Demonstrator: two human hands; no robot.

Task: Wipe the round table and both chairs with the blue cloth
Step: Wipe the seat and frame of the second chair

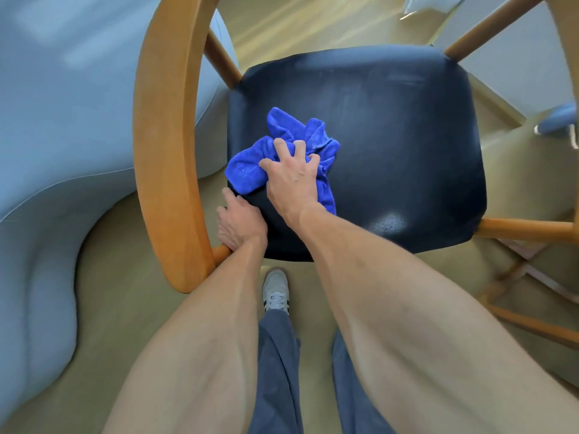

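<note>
Right hand [291,180] fingers [280,145] spread and curled down into the blue cloth [247,166], digging into the bunched folds and pressing it against the black chair seat [391,145]. Left hand [239,223] fingers wrap the seat's near-left edge, thumb on top, just beside the wooden post [221,250]. Reads as bracing the chair.

Cloth is wadded, not flat, sitting on the left-centre part of the seat; one tail trails toward the person under the right wrist. Curved wooden armrest [163,145] loops round the left side; a matching rail crosses at top right.

Judgement: step in hand is wiping the seat pad of one chair. To do it well:
- Flatten the cloth under the palm. Bunched like this, only a few ridges touch the seat.
- Work in overlapping passes from the far edge toward the near edge. Right half and far corners look like ground not yet covered, though the sheen makes that hard to tell.
- Keep the left hand's hold on the rim so the chair doesn't skid on the smooth floor [125,277].
- Run the cloth over the seat's edges, then armrest and posts.

Round table not identifiable here; the pale blue-grey surface [62,120] at left is too blurred to name. A second wooden frame [532,324] shows at lower right, possibly the other chair.
</note>
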